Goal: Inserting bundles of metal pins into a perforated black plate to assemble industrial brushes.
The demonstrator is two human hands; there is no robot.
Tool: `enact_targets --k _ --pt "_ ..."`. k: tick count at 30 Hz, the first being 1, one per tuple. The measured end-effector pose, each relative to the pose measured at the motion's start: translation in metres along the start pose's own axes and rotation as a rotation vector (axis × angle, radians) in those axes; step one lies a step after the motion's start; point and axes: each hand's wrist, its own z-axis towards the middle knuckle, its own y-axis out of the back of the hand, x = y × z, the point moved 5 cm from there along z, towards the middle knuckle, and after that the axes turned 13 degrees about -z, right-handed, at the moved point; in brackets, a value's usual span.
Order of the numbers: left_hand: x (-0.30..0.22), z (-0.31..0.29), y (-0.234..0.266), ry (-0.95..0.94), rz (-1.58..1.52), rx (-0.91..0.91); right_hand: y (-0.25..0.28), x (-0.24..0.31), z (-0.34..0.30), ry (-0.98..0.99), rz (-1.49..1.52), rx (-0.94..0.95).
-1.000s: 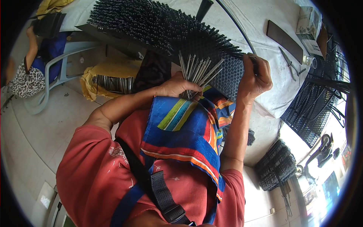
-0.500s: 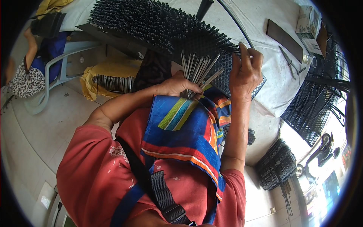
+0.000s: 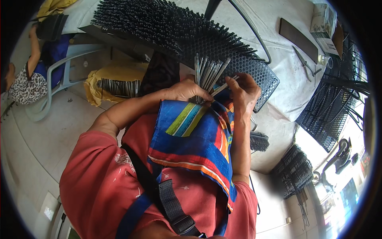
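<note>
My left hand (image 3: 186, 91) is closed around a fanned bundle of thin silvery metal sticks (image 3: 207, 73), their upper ends pointing away from me. Just to its right, my right hand (image 3: 246, 93) pinches one stick at the bundle's right side, near its outer end. Beyond both hands lies a black perforated tray (image 3: 262, 75) with round holes. A dense mass of thin black upright pieces (image 3: 147, 28) fills its left and middle part; bare holes show toward its right end. A striped blue cloth (image 3: 191, 129) covers my lap under the hands.
More thin strips lie in yellow wrapping (image 3: 93, 85) at the left. A person in a patterned top (image 3: 30, 85) is at the far left by a pale chair (image 3: 49, 81). Pliers (image 3: 303, 64), a dark flat bar (image 3: 298, 42) and a box (image 3: 323, 26) are on the right of the white-covered table.
My right hand has come back from the tray's edge, down and left, to the bundle, where it now pinches a stick. My left hand has hardly moved.
</note>
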Motion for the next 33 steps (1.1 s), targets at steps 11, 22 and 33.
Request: enact_targets --k 11,22,33 --pt "-0.001 -0.006 -0.005 -0.035 -0.114 -0.038 -0.008 -0.008 -0.005 -0.110 0.345 0.103" --pt "-0.010 -0.004 -0.004 -0.125 0.024 -0.085 0.054 0.017 0.005 0.286 0.426 -0.413" --pt "-0.004 -0.003 -0.001 -0.070 -0.040 -0.105 0.059 0.028 0.022 0.618 0.207 -0.563"
